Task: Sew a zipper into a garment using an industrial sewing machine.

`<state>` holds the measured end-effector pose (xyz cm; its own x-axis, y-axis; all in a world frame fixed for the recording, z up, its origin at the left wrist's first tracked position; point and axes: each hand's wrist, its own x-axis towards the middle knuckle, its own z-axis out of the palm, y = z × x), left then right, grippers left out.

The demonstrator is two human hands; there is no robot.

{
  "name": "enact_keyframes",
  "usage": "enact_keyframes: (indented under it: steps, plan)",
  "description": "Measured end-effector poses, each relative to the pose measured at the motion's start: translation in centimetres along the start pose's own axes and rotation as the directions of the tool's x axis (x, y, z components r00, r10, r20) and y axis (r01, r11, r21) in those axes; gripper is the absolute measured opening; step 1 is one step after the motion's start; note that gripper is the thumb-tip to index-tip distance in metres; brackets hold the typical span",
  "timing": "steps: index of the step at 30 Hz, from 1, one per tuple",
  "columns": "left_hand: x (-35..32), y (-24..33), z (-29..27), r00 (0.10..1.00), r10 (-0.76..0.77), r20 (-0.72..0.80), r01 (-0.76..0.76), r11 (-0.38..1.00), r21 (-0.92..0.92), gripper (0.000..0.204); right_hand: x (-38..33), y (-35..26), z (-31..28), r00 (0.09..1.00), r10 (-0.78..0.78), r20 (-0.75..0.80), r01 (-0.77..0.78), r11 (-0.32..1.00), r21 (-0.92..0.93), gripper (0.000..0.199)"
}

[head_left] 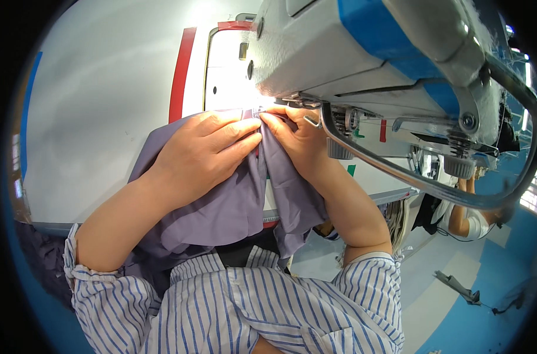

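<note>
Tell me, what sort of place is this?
Most likely a sewing workshop: there is a big sewing machine, purple cloth beside it, and another person in the background at the right.

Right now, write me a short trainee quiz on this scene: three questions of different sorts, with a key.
1. Multiple choice: the left hand and right hand touch cloth of which colour? (a) orange (b) muted purple (c) bright green
2. True or false: the sewing machine carries a blue band.
3. Fill in: in the picture, the long red strip lies to the ____ of the sewing machine.

Key: 1. b; 2. true; 3. left.
</note>
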<state>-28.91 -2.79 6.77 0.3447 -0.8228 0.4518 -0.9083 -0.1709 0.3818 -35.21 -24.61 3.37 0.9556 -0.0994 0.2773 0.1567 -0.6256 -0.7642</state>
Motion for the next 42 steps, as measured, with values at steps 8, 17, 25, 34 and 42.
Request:
enact_keyframes:
  steps: [8, 17, 25, 34, 42]
  plan:
    - [-0.1, 0.1, -0.3, 0.999, 0.024, 0.030, -0.026, 0.996, 0.087, 0.029, -0.2, -0.6, 0.1, 0.998, 0.058, -0.012, -0.058, 0.998, -0.037, 0.013]
    - [-0.6, 0.5, -0.1, 1.000, 0.027, -0.014, -0.025, 0.993, 0.115, 0.030, -0.3, -1.5, 0.0, 0.984, 0.177, 0.022, -0.177, 0.984, 0.000, 0.014]
    - [-1.1, 0.7, -0.4, 0.999, 0.037, -0.010, -0.035, 0.994, 0.105, 0.039, -0.5, -3.6, -1.3, 0.986, 0.165, 0.028, -0.163, 0.985, -0.056, 0.015]
    - [-1.8, 1.2, -0.6, 0.999, 0.034, 0.006, -0.035, 0.996, 0.077, 0.040, -0.9, -3.7, -1.8, 0.994, 0.047, 0.094, -0.017, 0.954, -0.299, 0.018]
    - [-1.5, 0.4, 0.0, 0.999, 0.027, -0.035, -0.024, 0.997, 0.078, 0.041, 1.2, -1.1, -2.8, 0.913, -0.280, 0.297, 0.402, 0.746, -0.531, 0.028]
